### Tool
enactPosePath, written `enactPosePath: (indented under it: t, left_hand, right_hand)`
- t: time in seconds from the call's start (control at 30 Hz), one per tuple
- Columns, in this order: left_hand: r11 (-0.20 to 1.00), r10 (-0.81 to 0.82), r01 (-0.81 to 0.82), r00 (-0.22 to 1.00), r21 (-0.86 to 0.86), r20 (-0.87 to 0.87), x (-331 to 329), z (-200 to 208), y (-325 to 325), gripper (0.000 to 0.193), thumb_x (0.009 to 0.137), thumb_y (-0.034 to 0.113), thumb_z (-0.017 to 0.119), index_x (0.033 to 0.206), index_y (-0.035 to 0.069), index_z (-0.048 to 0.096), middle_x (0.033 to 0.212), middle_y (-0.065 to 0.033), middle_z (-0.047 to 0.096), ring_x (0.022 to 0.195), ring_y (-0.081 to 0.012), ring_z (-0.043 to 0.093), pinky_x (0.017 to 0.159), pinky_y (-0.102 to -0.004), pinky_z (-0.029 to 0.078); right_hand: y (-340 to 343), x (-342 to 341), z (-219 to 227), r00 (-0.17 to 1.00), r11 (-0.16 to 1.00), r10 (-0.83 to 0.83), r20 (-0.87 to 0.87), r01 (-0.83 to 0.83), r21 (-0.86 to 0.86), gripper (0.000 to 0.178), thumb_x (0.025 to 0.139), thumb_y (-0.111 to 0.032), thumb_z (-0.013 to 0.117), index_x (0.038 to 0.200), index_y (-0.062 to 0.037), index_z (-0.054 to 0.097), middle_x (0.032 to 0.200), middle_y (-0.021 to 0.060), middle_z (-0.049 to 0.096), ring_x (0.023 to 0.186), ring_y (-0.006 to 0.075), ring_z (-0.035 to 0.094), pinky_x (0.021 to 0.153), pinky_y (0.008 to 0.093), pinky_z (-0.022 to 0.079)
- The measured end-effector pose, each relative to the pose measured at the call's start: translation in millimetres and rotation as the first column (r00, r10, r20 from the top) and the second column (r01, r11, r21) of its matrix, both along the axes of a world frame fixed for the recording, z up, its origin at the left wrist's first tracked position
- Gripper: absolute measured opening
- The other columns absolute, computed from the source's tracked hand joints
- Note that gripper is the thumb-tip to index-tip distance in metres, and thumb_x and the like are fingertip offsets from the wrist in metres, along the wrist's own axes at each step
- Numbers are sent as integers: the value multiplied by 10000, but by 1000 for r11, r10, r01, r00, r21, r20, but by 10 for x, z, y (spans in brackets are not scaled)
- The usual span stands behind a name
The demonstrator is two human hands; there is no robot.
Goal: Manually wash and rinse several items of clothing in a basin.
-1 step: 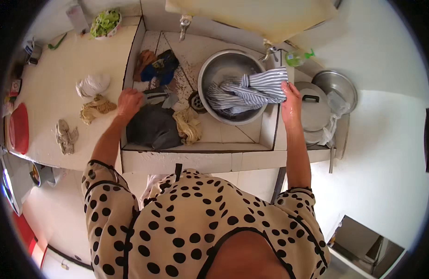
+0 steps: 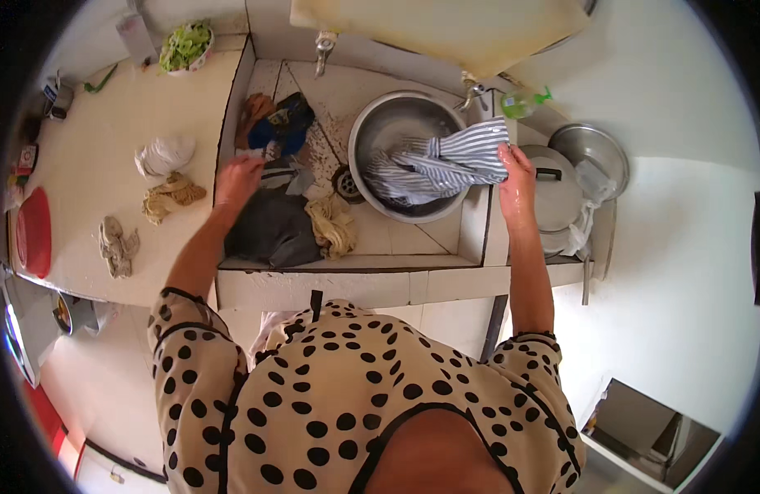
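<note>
My right hand (image 2: pixel 517 171) grips one end of a blue-and-white striped cloth garment (image 2: pixel 470 152), pulled up over the right rim of a steel basin (image 2: pixel 357 123). The rest of the garment hangs down into the basin. Over the left side of the tiled sink, my left hand (image 2: pixel 241 177) is closed, its fingers pinched beside a small greyish thing that I cannot make out. Below that hand lies a dark grey cloth (image 2: pixel 273 226), next to a cream cloth (image 2: pixel 334 224). Blue and dark cloths (image 2: pixel 282 125) and a brown cloth (image 2: pixel 254 119) lie farther back.
Two taps (image 2: pixel 324 51) overhang the sink (image 2: pixel 413 241), whose drain (image 2: pixel 345 183) lies left of the basin. Bunched cloths (image 2: pixel 172 196) and a red plastic item (image 2: pixel 34 233) rest on the left counter. A lidded pot (image 2: pixel 554 193) and green bottle (image 2: pixel 520 102) stand right.
My left hand has moved a little to the right, from the sink's left edge to over the cloths inside it. My right hand stays on the striped garment.
</note>
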State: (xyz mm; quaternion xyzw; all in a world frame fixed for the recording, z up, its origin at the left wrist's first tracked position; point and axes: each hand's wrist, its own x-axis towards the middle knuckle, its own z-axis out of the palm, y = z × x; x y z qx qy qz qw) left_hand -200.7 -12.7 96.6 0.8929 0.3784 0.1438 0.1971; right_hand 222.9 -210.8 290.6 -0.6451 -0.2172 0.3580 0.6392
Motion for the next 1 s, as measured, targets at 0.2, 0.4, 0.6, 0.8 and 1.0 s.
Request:
enactPosePath:
  t: [0.2,0.4,0.6,0.8,1.0]
  left_hand:
    - [923,-38,285,735,-258,677,2018,1065,-399,415,845,256,637,1247,191,557,1176,-137,591,1116,-317,520,928,-391,433]
    - [835,-204,515,618,-195,759,2953,1747,-674,458,774,279,702,1204,188,573,1081,-155,625,1058,-334,557,844,-405,467]
    - [882,-79,233,930,-410,360,2702,631,-396,327,718,269,741,1007,135,670,918,-160,661,862,-361,614,738,-417,479]
    - [752,470,-307,870,-584,147,2183,-50,-418,233,799,220,660,919,19,656,830,-180,643,761,-310,615,684,-390,470]
    - [716,471,-105,802,-690,367,2548,1007,-548,191,884,173,544,921,-2,612,787,-85,629,642,-204,527,606,-313,427]
  right_hand:
    - [-26,-111,821,997,997,4,75,-10,80,147,858,-113,658,943,6,653,853,9,632,794,89,570,722,230,435]
    - [-63,-7,1486,993,991,-3,115,-12,134,189,903,-128,592,1038,4,610,982,60,636,902,165,605,798,313,473]
    - [-131,269,1135,991,928,-127,-35,131,348,172,865,-145,648,953,2,634,930,41,633,827,129,583,764,283,457]
    - [-401,700,-688,973,985,141,182,-120,-122,209,836,-176,685,934,8,660,790,11,634,794,77,535,745,229,412]
    - [-755,1356,-1685,722,783,596,353,-423,-457,361,702,-213,745,998,-22,664,861,82,672,791,159,619,725,266,469]
